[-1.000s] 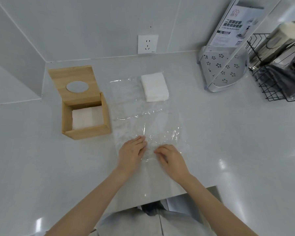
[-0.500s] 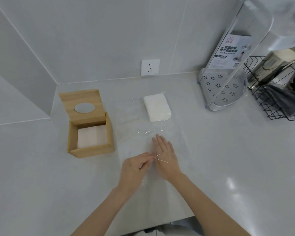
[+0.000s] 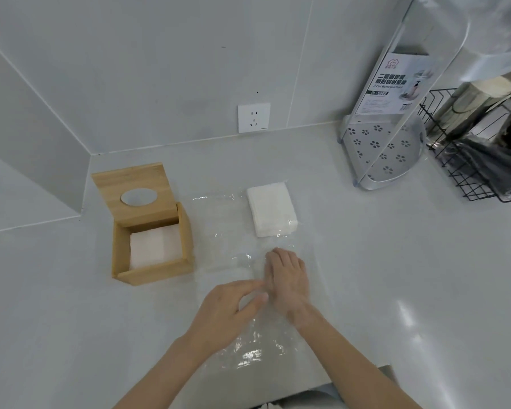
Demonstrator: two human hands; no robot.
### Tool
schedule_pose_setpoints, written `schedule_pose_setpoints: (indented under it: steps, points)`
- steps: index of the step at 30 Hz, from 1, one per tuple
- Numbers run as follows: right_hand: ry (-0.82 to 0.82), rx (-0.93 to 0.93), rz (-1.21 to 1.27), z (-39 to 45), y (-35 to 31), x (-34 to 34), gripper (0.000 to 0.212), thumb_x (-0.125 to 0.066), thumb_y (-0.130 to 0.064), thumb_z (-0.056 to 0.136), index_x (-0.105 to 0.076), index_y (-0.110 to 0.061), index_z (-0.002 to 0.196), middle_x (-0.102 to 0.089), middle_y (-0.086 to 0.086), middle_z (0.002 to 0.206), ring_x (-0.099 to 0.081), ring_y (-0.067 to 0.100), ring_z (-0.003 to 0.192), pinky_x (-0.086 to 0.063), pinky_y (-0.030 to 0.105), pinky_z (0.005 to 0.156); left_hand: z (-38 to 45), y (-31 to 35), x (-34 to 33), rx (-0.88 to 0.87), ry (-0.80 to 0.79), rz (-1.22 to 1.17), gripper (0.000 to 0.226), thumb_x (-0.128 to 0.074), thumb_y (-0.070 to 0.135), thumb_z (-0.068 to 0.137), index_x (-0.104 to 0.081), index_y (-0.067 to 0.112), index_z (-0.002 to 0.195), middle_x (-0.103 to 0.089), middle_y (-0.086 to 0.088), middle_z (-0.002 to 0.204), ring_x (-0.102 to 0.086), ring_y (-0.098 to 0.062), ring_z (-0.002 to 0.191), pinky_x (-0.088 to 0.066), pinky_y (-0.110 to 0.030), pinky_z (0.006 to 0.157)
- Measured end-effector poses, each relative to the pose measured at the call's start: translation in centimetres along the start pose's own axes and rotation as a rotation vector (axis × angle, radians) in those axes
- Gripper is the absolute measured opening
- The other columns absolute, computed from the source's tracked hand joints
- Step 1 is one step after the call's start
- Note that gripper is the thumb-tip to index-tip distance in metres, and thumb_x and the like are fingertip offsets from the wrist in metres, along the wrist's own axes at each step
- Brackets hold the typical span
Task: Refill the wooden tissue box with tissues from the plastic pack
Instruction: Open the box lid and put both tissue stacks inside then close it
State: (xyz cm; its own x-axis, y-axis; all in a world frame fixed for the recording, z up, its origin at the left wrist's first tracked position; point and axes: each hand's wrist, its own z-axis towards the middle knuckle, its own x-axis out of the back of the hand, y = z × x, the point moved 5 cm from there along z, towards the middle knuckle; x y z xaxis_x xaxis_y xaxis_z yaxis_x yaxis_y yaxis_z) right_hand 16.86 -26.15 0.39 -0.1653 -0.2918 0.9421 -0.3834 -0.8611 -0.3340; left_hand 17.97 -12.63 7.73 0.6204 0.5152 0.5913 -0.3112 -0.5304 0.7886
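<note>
At centre frame, the right hand [image 3: 288,283] lies flat on the clear plastic pack [image 3: 248,335], fingers together and extended. The left hand [image 3: 229,309] sits just beside it, fingers curled with thumb and forefinger near each other; whether they pinch the plastic cannot be told. A tissue stack [image 3: 272,209] lies above the hands on the surface [image 3: 381,276]. The open box [image 3: 152,231] stands left, tissues inside.
</note>
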Motion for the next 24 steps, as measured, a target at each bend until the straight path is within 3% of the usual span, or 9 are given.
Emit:
schedule_pose_setpoints:
  steps: [2,4,8,10,13,16,20,24]
  points:
    - [0.053,-0.046,0.063,0.6,-0.1,0.5,0.029,-0.044,-0.02,0.074,-0.069,-0.015,0.087,-0.071,0.001,0.091,-0.068,0.021,0.081,-0.047,0.026,0.073,1.9,-0.5,-0.2,0.029,-0.003,0.084,0.045,-0.043,0.039,0.094,-0.045,0.02,0.135,-0.041,0.016,0.139,-0.034,-0.002,0.133,-0.015,-0.002,0.102]
    - [0.061,-0.101,0.102,1.1,-0.3,0.7,0.036,-0.042,-0.02,0.078,-0.065,-0.008,0.103,-0.069,0.009,0.109,-0.066,0.024,0.094,-0.053,0.029,0.076,4.0,-1.7,-0.4,0.117,0.039,0.187,0.054,-0.035,0.036,0.097,-0.023,0.013,0.144,-0.015,0.002,0.156,-0.01,-0.009,0.143,-0.002,-0.015,0.111]
    - [0.057,-0.158,0.092,1.9,-0.5,0.2,0.058,-0.026,-0.03,0.087,-0.037,-0.001,0.136,-0.04,0.02,0.144,-0.042,0.029,0.13,-0.03,0.031,0.106,7.0,-4.3,-1.3,0.284,0.052,0.304,0.06,-0.021,0.039,0.098,0.001,0.01,0.146,0.01,-0.003,0.157,0.01,-0.013,0.144,0.005,-0.032,0.116]
    - [0.045,-0.185,0.098,2.5,-0.4,-0.4,0.065,-0.018,-0.035,0.088,-0.026,0.001,0.142,-0.025,0.022,0.15,-0.029,0.033,0.138,-0.021,0.036,0.113,7.2,-5.1,-1.9,0.295,0.033,0.308,0.058,-0.018,0.037,0.099,0.002,0.011,0.146,0.011,-0.002,0.157,0.01,-0.012,0.144,0.006,-0.032,0.116]
    - [0.071,-0.347,0.178,3.9,-0.2,-0.6,0.075,-0.009,-0.044,0.083,-0.023,-0.001,0.143,-0.018,0.02,0.153,-0.023,0.035,0.139,-0.018,0.04,0.113,6.8,-6.1,-2.6,0.237,0.014,0.241,0.054,-0.02,0.032,0.1,0.0,0.013,0.147,0.008,0.0,0.157,0.01,-0.003,0.14,0.005,-0.029,0.115]
    - [0.15,-0.471,0.237,5.2,-0.2,-0.3,0.073,-0.012,-0.042,0.083,-0.036,0.0,0.138,-0.033,0.021,0.147,-0.036,0.038,0.131,-0.025,0.042,0.109,6.9,-6.6,-2.9,0.216,-0.012,0.168,0.052,-0.02,0.029,0.1,-0.001,0.015,0.147,0.007,0.003,0.157,0.011,0.005,0.132,0.007,-0.026,0.114]
    - [0.217,-0.579,0.291,6.1,0.7,-0.3,0.043,-0.04,-0.027,0.096,-0.045,-0.001,0.13,-0.054,0.019,0.126,-0.045,0.036,0.118,-0.03,0.038,0.099,7.4,-6.4,-2.7,0.227,-0.044,-0.026,0.05,-0.021,0.029,0.1,-0.005,0.016,0.147,0.003,0.006,0.156,0.008,0.007,0.134,0.011,-0.023,0.112]
    - [0.155,-0.615,0.223,6.6,0.5,-0.6,0.054,-0.045,-0.043,0.093,-0.046,-0.003,0.13,-0.053,0.018,0.124,-0.042,0.034,0.116,-0.027,0.035,0.098,7.3,-6.4,-2.5,0.221,-0.071,-0.083,0.051,-0.022,0.029,0.1,-0.005,0.018,0.146,0.003,0.01,0.156,0.009,0.006,0.135,0.012,-0.021,0.111]
